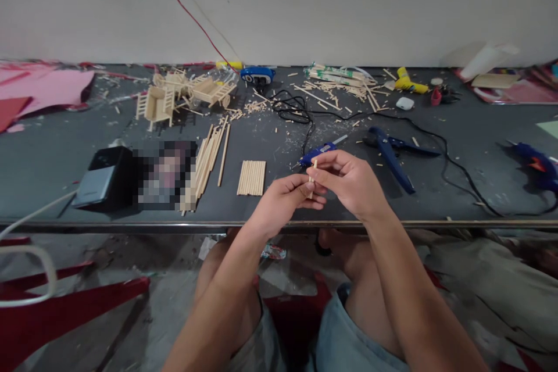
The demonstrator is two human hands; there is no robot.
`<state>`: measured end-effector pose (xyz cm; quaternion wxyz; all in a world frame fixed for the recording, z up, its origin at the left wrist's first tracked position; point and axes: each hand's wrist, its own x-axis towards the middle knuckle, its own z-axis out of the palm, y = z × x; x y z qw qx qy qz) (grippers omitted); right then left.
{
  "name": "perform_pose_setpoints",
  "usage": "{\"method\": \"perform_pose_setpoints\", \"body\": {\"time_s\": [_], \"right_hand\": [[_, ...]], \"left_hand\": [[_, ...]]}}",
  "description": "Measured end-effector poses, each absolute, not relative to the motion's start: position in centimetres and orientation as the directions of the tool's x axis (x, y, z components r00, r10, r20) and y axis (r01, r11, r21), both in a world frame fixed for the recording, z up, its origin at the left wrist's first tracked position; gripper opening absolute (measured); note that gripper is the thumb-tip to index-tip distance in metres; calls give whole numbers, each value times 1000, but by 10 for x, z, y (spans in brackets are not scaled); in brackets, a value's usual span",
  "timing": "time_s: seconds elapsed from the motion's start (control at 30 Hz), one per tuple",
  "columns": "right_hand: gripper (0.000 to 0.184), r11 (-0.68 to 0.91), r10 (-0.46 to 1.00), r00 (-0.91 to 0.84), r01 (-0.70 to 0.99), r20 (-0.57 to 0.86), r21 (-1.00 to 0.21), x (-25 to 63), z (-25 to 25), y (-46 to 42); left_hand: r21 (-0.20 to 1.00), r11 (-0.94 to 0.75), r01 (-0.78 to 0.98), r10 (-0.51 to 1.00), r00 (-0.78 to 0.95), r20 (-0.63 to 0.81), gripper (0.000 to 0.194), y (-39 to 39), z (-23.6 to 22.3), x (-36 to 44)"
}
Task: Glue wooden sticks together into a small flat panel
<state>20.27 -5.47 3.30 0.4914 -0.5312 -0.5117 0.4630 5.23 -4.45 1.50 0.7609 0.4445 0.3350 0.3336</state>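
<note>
While the left grip (285, 195) and right grip (349, 181) both pinch short sticks (315, 164), long axis roughly 12-to-6, that neat stick row (251, 178) on the bench (272, 148) sits around 9 o'clock from them, so lefty's way closer.

On the dark counter (35, 174), left of the hands (351, 183), lie a stick row (251, 178) and longer sticks (208, 157); beyond the hands, a glue gun (317, 152) and tangled cord (293, 109); to their right, pliers (392, 161); far left, little chairs (161, 106).
</note>
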Motion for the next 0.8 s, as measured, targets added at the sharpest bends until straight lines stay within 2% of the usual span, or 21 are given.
{"method": "perform_pose_setpoints", "body": {"time_s": [0.17, 0.37, 0.47, 0.53, 0.6, 0.67, 0.73, 0.8], "right_hand": [[22, 34, 998, 49, 142, 41, -989, 207, 35, -57], [22, 49, 999, 9, 169, 51, -984, 211, 39, -57], [30, 65, 998, -38, 177, 59, -982, 233, 48, -47], [38, 126, 987, 56, 281, 148, -951, 261, 53, -37], [53, 90, 958, 193, 498, 212, -862, 298, 55, -27], [66, -75, 944, 286, 671, 164, -738, 336, 53, -20], [80, -259, 941, 337, 764, 24, -590, 368, 47, -19], [92, -370, 928, 350, 818, -131, -441, 392, 38, -23]], "left_hand": [[909, 375, -183, 769, 609, -195, 19, -44, 17, 51], [899, 383, -213, 783, 591, -194, 14, -46, 16, 56], [882, 403, -243, 792, 576, -203, 13, -47, 15, 58], [875, 411, -255, 802, 558, -214, 13, -47, 15, 58], [874, 410, -262, 814, 538, -221, 12, -46, 14, 58], [875, 405, -266, 825, 519, -224, 12, -45, 14, 57], [879, 398, -262, 833, 504, -227, 11, -44, 13, 57], [885, 389, -256, 839, 495, -226, 12, -43, 12, 57]]}}
